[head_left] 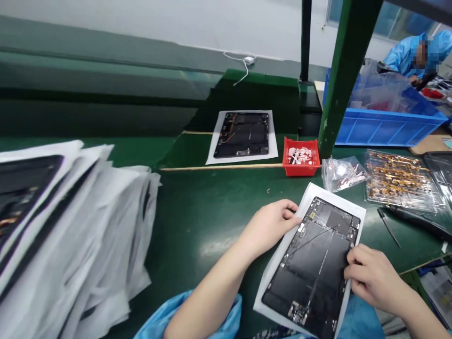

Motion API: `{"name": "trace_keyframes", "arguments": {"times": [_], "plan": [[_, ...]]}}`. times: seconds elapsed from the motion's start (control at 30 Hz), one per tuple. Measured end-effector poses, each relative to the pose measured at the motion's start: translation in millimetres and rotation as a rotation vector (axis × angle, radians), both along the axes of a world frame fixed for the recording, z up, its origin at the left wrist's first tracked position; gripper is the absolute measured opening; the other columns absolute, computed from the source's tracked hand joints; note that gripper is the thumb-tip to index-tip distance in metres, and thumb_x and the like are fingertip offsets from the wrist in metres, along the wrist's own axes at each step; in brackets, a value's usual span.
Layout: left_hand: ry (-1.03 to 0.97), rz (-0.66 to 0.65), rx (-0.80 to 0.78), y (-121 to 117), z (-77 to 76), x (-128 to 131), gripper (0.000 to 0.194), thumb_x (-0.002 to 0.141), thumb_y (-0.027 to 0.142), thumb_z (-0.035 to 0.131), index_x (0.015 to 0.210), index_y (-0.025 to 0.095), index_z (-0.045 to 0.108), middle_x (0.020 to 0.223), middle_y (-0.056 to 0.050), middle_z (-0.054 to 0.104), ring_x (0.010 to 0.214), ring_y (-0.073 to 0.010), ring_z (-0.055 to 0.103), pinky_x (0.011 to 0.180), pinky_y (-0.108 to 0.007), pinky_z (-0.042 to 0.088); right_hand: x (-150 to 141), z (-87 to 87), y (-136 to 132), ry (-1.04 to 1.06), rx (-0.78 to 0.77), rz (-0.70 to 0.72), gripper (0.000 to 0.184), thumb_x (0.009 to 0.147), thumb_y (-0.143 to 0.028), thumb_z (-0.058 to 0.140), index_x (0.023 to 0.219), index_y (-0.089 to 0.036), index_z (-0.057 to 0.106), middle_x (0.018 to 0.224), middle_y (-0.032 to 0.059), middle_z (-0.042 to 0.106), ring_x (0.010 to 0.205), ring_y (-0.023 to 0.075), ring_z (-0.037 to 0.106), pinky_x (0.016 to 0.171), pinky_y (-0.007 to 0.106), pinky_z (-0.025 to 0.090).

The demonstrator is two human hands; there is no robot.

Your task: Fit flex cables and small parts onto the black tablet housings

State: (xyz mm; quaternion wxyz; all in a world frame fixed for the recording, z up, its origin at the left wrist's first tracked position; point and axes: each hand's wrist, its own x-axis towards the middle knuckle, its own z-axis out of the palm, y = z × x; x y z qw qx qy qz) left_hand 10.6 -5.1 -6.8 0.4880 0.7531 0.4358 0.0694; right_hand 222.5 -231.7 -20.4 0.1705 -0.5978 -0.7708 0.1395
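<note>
A black tablet housing [318,259], with small parts and a thin cable along its inside, lies tilted on a white sheet [307,197] at the front right of the green bench. My left hand [273,223] has its fingers curled on the upper left edge of the sheet, beside the housing. On the housing's right edge, my right hand [367,273] is closed, thumb and fingers bent around the rim. Its fingertips are partly hidden, and I cannot see anything small between them.
At left is a tall stack of white sheets [106,212] with housings between them. Further back lies another tablet housing [243,134]. A red bin [302,169], a plastic bag [342,174], a tray of flex cables [402,181], tweezers [388,228] and a blue crate [388,127] stand right, near a co-worker.
</note>
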Motion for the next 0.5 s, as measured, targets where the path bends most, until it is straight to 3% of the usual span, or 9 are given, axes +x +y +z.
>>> {"name": "trace_keyframes", "arguments": {"times": [0.13, 0.27, 0.5], "plan": [[0.068, -0.035, -0.012, -1.8, 1.1, 2.1, 0.030, 0.074, 0.046, 0.065, 0.092, 0.022, 0.064, 0.070, 0.002, 0.070, 0.068, -0.0222, 0.067, 0.060, -0.027, 0.039, 2.4, -4.0, 3.0, 0.012, 0.011, 0.013, 0.023, 0.078, -0.004, 0.052, 0.083, -0.024, 0.061, 0.086, 0.0006, 0.056, 0.077, 0.0161, 0.050, 0.065, 0.028, 0.035], [0.116, -0.052, 0.040, -2.6, 2.7, 2.8, 0.029, 0.075, 0.046, 0.062, 0.090, 0.022, 0.061, 0.071, 0.002, 0.069, 0.068, -0.0217, 0.065, 0.060, -0.027, 0.036, 5.6, -6.9, 5.6, 0.006, 0.030, 0.009, 0.022, 0.077, -0.005, 0.054, 0.082, -0.025, 0.062, 0.087, -0.0008, 0.059, 0.076, 0.0152, 0.052, 0.066, 0.028, 0.036], [0.140, -0.082, 0.048, 0.3, -0.2, 0.9, 0.030, 0.076, 0.050, 0.057, 0.089, 0.023, 0.058, 0.069, 0.003, 0.066, 0.065, -0.0212, 0.062, 0.058, -0.026, 0.033, 9.4, 1.0, 7.9, -0.025, 0.095, -0.114, 0.027, 0.077, -0.006, 0.057, 0.089, -0.027, 0.067, 0.084, -0.0032, 0.065, 0.077, 0.0130, 0.061, 0.069, 0.025, 0.045]]}}
